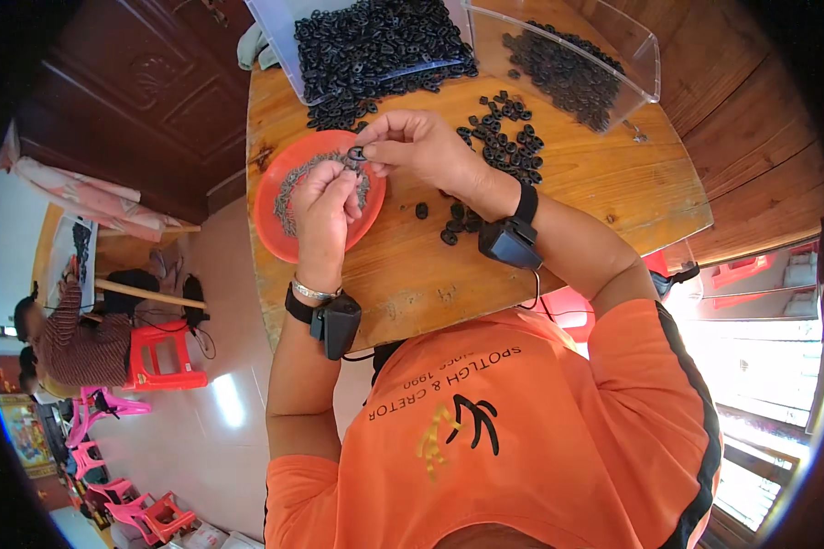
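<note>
My left hand (324, 209) and my right hand (423, 154) meet above the right side of a red-orange plastic dish (264, 218). The dish holds a heap of small grey pieces (287, 194), too small to name. Between the fingertips of both hands is a small black oval plastic piece (357, 154) with an opening in it. My right thumb and forefinger pinch it from the right. My left fingers are closed at its lower side; whether a grey piece is also in them, I cannot tell.
Loose black oval pieces (513, 151) lie on the wooden table (604, 183) beside my right forearm. A clear tub (279, 41) at the back spills more of them; another clear bin (652, 78) stands right of it. Far left, a person (101, 352) sits near a red stool (160, 357).
</note>
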The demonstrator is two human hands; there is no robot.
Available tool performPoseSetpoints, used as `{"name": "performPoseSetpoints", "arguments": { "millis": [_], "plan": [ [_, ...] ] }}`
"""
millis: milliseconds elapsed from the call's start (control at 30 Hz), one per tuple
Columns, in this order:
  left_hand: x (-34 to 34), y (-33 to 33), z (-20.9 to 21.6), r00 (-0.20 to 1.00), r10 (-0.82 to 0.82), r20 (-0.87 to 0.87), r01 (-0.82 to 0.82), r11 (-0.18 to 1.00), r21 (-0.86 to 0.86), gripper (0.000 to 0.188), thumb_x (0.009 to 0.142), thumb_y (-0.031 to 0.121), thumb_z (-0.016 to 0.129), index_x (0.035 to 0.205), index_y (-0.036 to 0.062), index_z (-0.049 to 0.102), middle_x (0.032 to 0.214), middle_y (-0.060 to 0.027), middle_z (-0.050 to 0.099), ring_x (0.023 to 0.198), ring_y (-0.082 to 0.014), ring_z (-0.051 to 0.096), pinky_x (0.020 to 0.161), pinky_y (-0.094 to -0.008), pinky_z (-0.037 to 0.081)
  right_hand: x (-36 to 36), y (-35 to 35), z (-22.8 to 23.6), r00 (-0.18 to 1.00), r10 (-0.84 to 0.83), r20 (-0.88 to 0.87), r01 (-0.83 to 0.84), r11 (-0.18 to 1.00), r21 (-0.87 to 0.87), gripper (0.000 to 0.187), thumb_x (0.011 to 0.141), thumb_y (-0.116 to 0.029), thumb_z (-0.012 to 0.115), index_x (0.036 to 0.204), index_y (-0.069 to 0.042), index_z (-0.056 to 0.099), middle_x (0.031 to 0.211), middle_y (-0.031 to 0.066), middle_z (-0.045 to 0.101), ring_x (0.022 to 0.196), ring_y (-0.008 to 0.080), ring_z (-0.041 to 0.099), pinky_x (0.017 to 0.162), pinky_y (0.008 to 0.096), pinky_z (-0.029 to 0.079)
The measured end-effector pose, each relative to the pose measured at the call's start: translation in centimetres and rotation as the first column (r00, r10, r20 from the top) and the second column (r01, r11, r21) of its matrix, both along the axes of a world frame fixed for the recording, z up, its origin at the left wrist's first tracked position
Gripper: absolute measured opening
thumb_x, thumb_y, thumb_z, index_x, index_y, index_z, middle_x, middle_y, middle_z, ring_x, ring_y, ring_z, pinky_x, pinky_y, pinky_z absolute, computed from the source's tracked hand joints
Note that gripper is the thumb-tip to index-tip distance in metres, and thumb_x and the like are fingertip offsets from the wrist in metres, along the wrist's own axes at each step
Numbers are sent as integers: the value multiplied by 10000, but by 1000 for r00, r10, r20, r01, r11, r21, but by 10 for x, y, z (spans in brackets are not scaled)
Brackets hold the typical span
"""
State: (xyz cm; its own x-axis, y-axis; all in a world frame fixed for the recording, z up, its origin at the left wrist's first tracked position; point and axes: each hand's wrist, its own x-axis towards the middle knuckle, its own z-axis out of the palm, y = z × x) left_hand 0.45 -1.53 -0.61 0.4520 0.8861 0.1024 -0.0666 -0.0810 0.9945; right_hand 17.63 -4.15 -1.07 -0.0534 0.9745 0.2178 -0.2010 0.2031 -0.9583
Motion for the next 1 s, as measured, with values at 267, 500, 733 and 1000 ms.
{"name": "performPoseSetpoints", "arguments": {
  "millis": [267,500,733,1000],
  "plan": [
    [0,-3,1,998,22,-56,-18,998,64,133,849,106,523,781,3,571,589,21,473,511,-43,417,460,-195,344,-2,-3,5,994,-50,98,45,998,51,117,860,-67,603,958,-16,639,839,10,646,705,48,577,645,204,490],
    [2,-4,-1,1000,19,13,-19,999,33,137,851,110,521,798,-6,573,595,15,476,512,-44,420,459,-193,347,-4,-3,3,988,-81,132,63,989,135,133,853,-40,600,975,-4,640,885,22,654,777,57,586,715,208,488],
    [1,-4,0,1000,17,17,-18,998,61,143,857,107,515,775,-2,559,595,12,477,509,-43,418,457,-190,345,-7,-5,3,987,-47,151,26,990,136,176,850,-22,594,1020,-5,636,927,35,653,846,76,589,778,229,484],
    [3,-6,-1,996,42,83,-41,999,-7,141,864,106,516,778,5,565,601,8,502,493,-44,430,447,-181,345,-12,-4,-7,977,-35,211,-6,982,190,275,805,19,634,1074,-10,589,934,24,627,850,67,582,763,218,486]
  ]
}}
